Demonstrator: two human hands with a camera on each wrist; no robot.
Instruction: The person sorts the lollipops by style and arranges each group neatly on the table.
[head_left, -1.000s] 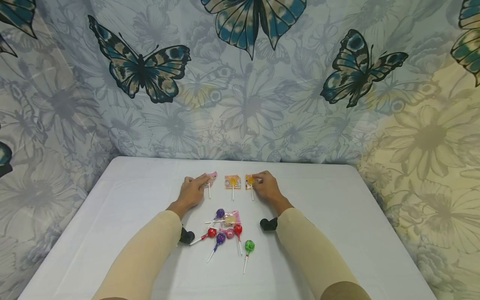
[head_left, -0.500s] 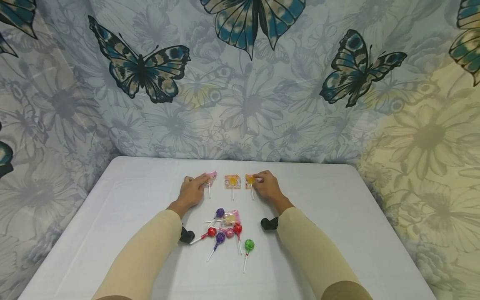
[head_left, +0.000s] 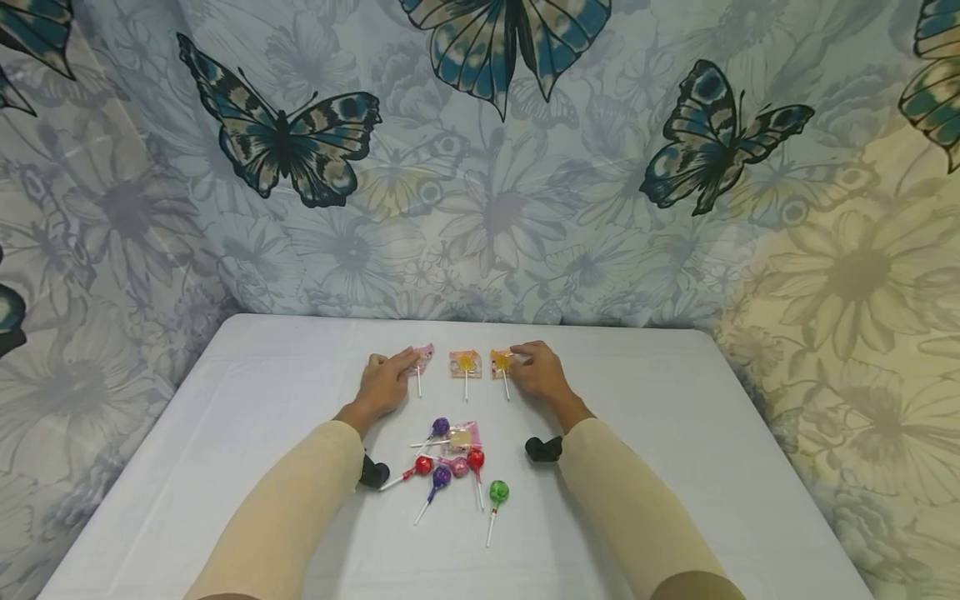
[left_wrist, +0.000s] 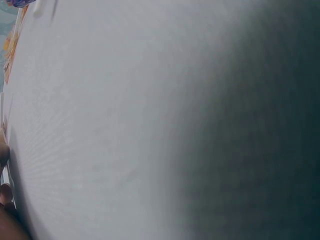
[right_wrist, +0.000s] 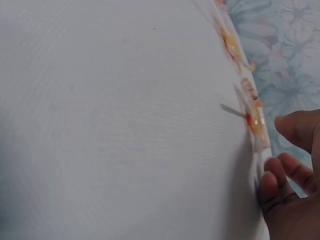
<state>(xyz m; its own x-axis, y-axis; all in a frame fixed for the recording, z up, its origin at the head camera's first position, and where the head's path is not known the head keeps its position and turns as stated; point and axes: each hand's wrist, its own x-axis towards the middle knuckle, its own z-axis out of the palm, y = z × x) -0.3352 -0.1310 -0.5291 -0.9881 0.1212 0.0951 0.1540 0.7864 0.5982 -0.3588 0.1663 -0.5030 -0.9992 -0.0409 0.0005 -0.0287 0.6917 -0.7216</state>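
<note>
At the left end of a back row, my left hand holds a pink-wrapped flat lollipop, its fingers covering part of the wrapper. Beside that lies an orange-wrapped flat lollipop. A second orange-wrapped lollipop ends the row on the right, its stick pointing toward me. Just right of it is my right hand. In the right wrist view the right hand has thumb and fingers parted, with a small gap to the wrapper. Only a sliver of the left hand shows in the left wrist view.
Nearer me lies a loose cluster: purple lollipops, red lollipops, a pink lollipop and a pink-wrapped flat one. A green lollipop lies apart. A butterfly-patterned wall covering stands behind the white table.
My right hand has let go of the right-hand orange-wrapped lollipop and shifted slightly right. The left hand and the other lollipops stay where they were.
</note>
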